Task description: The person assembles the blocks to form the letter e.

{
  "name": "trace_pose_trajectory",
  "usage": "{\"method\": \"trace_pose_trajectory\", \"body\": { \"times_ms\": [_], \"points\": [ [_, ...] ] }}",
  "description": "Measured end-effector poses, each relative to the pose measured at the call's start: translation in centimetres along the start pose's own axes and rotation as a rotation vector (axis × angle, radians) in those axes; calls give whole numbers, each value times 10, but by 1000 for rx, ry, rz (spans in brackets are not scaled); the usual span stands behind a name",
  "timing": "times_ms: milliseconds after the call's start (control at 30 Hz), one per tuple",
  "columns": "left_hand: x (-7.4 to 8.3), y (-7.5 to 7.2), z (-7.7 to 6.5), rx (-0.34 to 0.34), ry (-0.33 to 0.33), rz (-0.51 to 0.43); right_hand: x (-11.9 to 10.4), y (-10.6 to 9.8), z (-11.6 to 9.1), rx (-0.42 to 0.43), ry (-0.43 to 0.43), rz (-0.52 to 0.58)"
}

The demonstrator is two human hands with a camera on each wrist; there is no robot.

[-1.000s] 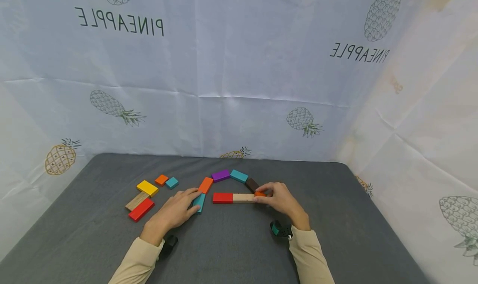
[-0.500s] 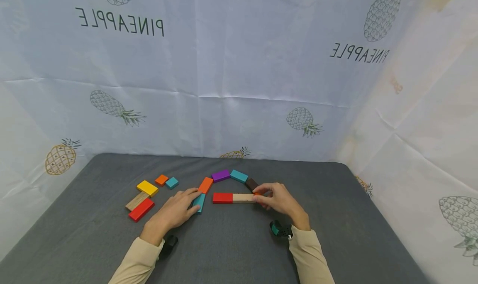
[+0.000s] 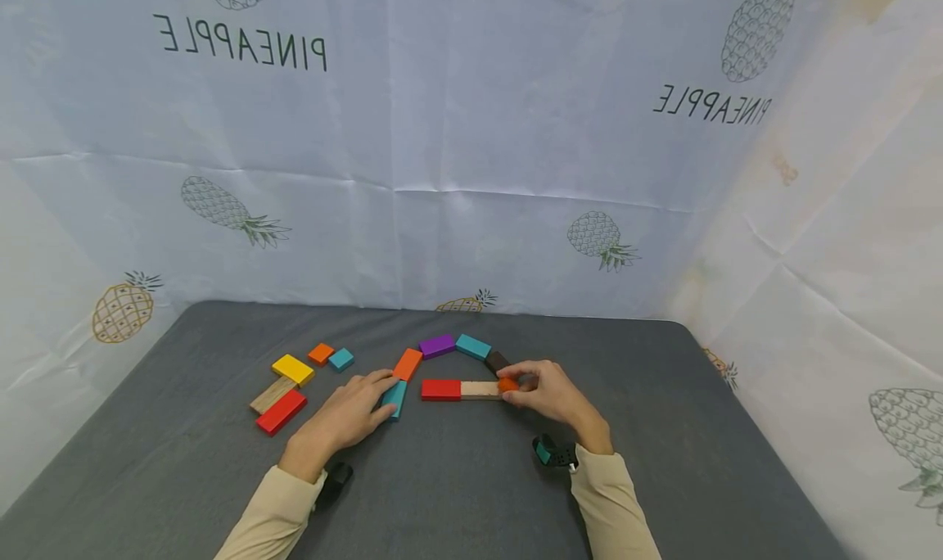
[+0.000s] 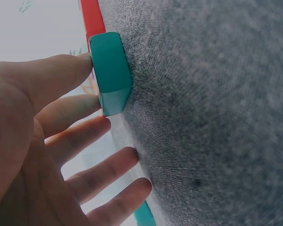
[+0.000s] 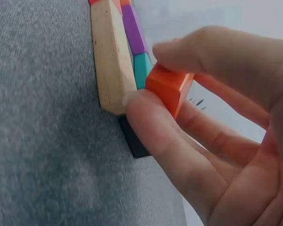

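My right hand (image 3: 552,392) pinches a small orange wooden block (image 5: 167,84) between thumb and finger. That block is tilted, close over the right end of a plain wood block (image 3: 479,390). A red block (image 3: 440,390) adjoins the plain one on its left. My left hand (image 3: 342,421) rests thumb and index fingertips along a teal block (image 4: 111,61), its other fingers extended. From there an arc curves over the red and plain row: an orange block (image 3: 408,365), a purple block (image 3: 437,345), another teal block (image 3: 473,346) and a dark brown block (image 3: 497,362), partly hidden by my right fingers.
To the left lie loose blocks: a yellow one (image 3: 292,369), a wood one (image 3: 272,395), a red one (image 3: 281,413), a small orange one (image 3: 321,354) and a small teal one (image 3: 341,359). A pineapple-print cloth (image 3: 486,134) hangs behind the grey table (image 3: 457,494).
The small orange block in my right hand has turned, showing more of itself at the plain block's right end. My left hand stays in place on the teal block.
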State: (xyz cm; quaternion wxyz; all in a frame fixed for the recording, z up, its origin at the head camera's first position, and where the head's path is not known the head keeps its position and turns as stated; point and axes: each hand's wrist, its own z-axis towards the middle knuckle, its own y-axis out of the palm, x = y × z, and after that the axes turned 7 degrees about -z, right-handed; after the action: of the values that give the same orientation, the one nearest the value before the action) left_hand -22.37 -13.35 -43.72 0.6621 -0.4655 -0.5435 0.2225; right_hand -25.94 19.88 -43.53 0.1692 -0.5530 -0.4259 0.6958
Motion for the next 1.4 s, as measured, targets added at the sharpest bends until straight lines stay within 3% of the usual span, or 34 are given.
{"method": "trace_pose_trajectory", "body": {
  "times_ms": [467, 667, 1400],
  "points": [
    [-2, 0, 1, -10, -7, 5, -17, 12, 6, 134, -76, -36],
    [-2, 0, 1, -9, -10, 9, -29, 22, 10, 130, -193, -55],
    [-1, 1, 4, -21, -27, 10, -68, 59, 40, 47, -304, -159]
  ]
}}
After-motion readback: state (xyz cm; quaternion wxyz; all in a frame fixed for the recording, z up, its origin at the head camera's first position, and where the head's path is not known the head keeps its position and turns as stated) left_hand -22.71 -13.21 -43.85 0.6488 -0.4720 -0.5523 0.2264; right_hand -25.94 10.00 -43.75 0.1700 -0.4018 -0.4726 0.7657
